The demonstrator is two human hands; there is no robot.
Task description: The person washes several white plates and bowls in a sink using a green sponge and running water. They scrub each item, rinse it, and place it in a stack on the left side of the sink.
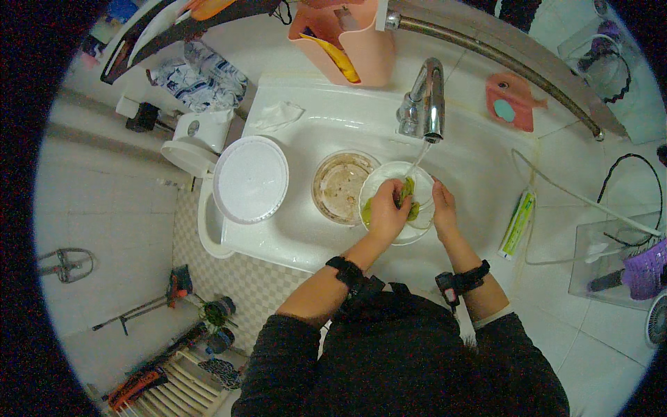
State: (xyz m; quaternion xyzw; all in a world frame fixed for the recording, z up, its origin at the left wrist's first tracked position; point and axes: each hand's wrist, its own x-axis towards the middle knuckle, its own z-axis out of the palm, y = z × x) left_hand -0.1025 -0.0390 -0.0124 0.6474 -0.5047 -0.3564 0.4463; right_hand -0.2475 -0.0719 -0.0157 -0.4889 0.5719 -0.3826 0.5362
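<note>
A white bowl (397,172) is under the chrome faucet (433,104), whose thin stream of water runs into it. My left hand (388,208) is over the bowl, its fingers closed on green leafy pieces (406,192). More green pieces lie in the bowl beside that hand. My right hand (444,206) holds the bowl's right rim, its fingers along the outside. A round, clear-rimmed container (341,188) with brown residue stands in the white sink just left of the bowl, and the bowl overlaps its right edge. What lies beneath my left palm is hidden.
A round white lid or plate (251,180) rests on the sink's left edge. A crumpled white cloth or tissue (279,115) lies behind it. A pink holder (349,52) stands at the back. A green and white tube (517,224) and a white cable (578,195) lie to the right.
</note>
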